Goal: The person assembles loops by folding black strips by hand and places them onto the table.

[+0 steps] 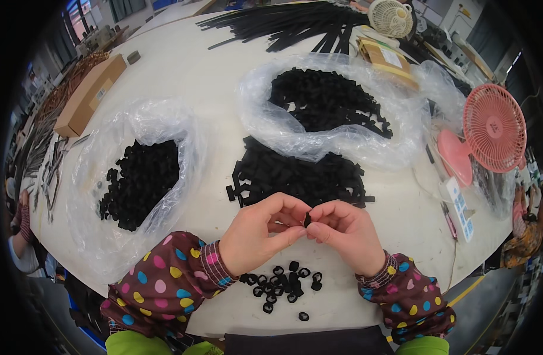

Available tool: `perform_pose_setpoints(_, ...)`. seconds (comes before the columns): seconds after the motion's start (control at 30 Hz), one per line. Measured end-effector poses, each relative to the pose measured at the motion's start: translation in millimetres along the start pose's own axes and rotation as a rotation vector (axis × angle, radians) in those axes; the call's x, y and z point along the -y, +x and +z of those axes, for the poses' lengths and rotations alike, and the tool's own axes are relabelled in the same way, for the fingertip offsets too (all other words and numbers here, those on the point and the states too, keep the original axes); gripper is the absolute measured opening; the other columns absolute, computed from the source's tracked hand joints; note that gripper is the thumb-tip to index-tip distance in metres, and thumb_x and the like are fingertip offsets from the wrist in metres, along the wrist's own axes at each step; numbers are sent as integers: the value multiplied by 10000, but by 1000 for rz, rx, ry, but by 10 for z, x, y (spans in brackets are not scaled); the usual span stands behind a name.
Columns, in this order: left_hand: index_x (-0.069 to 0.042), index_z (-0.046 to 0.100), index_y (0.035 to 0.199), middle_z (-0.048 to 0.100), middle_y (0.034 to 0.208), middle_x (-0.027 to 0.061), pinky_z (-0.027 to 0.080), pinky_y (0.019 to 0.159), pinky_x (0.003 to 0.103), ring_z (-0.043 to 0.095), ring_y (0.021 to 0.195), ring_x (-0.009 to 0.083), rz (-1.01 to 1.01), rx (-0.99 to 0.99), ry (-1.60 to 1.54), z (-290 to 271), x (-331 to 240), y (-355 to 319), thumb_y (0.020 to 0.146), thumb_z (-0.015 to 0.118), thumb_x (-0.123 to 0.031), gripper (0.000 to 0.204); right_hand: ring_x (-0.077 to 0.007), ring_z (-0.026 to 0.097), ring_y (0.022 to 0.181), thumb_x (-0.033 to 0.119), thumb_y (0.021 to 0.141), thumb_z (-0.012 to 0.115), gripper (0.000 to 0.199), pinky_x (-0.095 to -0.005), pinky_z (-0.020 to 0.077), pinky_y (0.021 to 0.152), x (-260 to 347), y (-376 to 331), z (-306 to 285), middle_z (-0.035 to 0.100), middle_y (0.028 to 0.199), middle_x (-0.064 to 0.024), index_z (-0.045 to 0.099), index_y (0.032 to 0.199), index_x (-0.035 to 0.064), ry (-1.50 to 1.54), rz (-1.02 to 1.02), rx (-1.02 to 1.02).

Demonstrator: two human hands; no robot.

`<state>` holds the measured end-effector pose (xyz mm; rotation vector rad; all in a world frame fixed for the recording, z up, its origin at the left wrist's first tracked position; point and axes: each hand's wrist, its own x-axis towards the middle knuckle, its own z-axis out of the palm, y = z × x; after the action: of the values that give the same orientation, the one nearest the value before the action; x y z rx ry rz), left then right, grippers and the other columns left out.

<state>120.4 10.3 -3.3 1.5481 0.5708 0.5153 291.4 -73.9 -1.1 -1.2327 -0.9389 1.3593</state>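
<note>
My left hand [256, 232] and my right hand [349, 234] meet above the middle of the table, fingertips pinched together on one small black piece [307, 220]. Most of that piece is hidden by the fingers, so its exact shape is unclear. Just beyond my hands lies a loose pile of flat black strips [295, 174]. Closer to me, below my hands, several small black rings [277, 287] are scattered on the white tabletop [215, 171], with a single ring [304, 316] apart near the front edge.
An open plastic bag [191, 139] at left and another [253, 94] at the back hold black pieces. Long black strips [283, 23] lie at the far edge. A cardboard box [91, 94] stands far left. At right are a pink fan [494, 127] and a white power strip [458, 210].
</note>
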Motion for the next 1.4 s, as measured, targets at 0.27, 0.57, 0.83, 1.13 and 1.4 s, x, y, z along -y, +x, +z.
perform_pose_setpoints(0.27, -3, 629, 981, 617, 936, 89, 534, 748, 259, 630, 855, 150, 99, -56, 110, -13, 29, 2, 813, 605, -25, 171, -69, 604, 683, 99, 824, 648, 136, -182, 466, 615, -51, 2, 26, 646, 804, -20, 593, 916, 16, -11, 5, -85)
perform_pose_setpoints(0.57, -5, 594, 828, 628, 822, 86, 544, 632, 259, 648, 725, 183, 324, -122, 526, -31, 56, -15, 719, 638, 14, 120, -47, 583, 622, 114, 798, 672, 143, -180, 456, 556, -106, -46, 91, 634, 744, -2, 643, 895, 12, -477, -195, -122)
perform_pose_setpoints(0.83, -60, 560, 777, 610, 809, 46, 517, 549, 249, 617, 654, 190, 844, -47, 1084, -81, 47, -25, 586, 682, 13, 238, -27, 543, 582, 101, 813, 621, 94, -172, 416, 512, -6, -24, 17, 585, 718, 21, 588, 841, 17, -172, 150, 113)
perform_pose_setpoints(1.13, -15, 522, 1031, 604, 929, 62, 509, 799, 271, 618, 847, 131, -366, 201, -566, -110, 11, 40, 888, 570, -148, 201, -12, 444, 499, 84, 830, 580, 59, -171, 342, 444, 42, 2, -69, 528, 669, 30, 552, 858, 40, 135, 204, 181)
perform_pose_setpoints(1.4, -24, 550, 1002, 614, 904, 52, 512, 786, 266, 620, 821, 121, -357, 196, -554, -144, 94, 52, 864, 617, -155, 201, -24, 524, 551, 57, 795, 615, 78, -177, 391, 462, 20, -40, 37, 550, 723, 20, 555, 834, 24, -117, 12, 71)
